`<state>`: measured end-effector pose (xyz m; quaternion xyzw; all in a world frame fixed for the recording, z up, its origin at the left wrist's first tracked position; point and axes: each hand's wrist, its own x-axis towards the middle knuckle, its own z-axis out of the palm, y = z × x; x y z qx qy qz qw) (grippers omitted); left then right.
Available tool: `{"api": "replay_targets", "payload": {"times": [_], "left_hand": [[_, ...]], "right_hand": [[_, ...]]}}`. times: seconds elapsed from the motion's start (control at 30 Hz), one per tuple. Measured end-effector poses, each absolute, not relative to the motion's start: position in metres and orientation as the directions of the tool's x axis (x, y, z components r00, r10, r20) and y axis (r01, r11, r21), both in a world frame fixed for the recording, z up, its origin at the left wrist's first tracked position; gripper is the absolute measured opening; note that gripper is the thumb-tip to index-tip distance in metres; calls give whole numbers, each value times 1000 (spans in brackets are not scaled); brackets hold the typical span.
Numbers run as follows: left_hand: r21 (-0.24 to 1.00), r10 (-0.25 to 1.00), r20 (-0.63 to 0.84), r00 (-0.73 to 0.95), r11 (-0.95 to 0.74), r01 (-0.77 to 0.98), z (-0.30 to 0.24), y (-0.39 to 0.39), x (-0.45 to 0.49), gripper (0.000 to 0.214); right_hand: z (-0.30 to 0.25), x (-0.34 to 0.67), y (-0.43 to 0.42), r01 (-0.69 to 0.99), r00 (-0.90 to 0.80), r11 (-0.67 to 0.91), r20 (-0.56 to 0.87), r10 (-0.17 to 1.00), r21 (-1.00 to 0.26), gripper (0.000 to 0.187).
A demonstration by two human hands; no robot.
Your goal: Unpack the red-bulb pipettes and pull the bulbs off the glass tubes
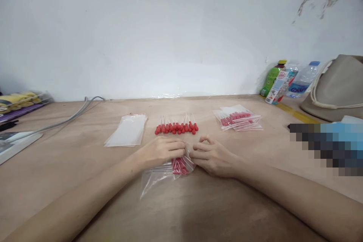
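A clear plastic bag (159,177) with red-tipped droppers inside lies flat on the wooden table (198,204), close to me. My left hand (160,152) pinches its top edge from the left, fingers closed on the bag. My right hand (211,155) pinches the same edge from the right. Just beyond my hands lies a row of loose droppers (176,125) with red bulbs. A stack of empty clear bags (126,130) lies to the left of them. Filled bags (239,118) are piled to the right.
Bottles (280,81) stand by the wall at the back right, beside a beige bag (337,89). A grey cable (64,120) runs across the left side. A tray (21,102) and a flat booklet (13,143) sit at the far left edge.
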<state>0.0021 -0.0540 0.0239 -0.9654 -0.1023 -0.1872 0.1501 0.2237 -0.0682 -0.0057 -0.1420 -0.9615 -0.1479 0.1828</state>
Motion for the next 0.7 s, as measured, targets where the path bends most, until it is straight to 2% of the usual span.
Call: {"api": "replay_targets", "payload": {"times": [0.07, 0.17, 0.27, 0.33, 0.4, 0.47, 0.6, 0.7], "left_hand": [[-232, 149, 371, 917, -941, 247, 30, -52, -2, 22], [-163, 182, 313, 932, -957, 242, 36, -52, -3, 26], [-27, 259, 255, 932, -961, 274, 35, -58, -1, 29], [84, 369, 254, 894, -929, 360, 32, -64, -2, 29], [188, 487, 269, 831, -873, 450, 26, -70, -6, 30], [264, 562, 268, 782, -824, 502, 18, -75, -12, 40], [339, 631, 236, 739, -766, 546, 5, -79, -24, 52], [356, 641, 225, 734, -755, 551, 1, -79, -26, 54]], "right_hand": [[-2, 226, -72, 309, -887, 942, 398, 236, 131, 19], [2, 227, -79, 288, -862, 945, 388, 326, -154, 14], [1, 223, -82, 325, -760, 832, 399, 512, -450, 20], [-2, 218, -81, 366, -647, 723, 398, 651, -586, 20], [-6, 212, -80, 395, -564, 621, 355, 745, -677, 17], [-9, 206, -78, 393, -540, 538, 287, 792, -746, 17], [-13, 198, -77, 346, -507, 374, 164, 846, -861, 20], [-20, 196, -77, 354, -390, 289, 140, 910, -890, 26]]}}
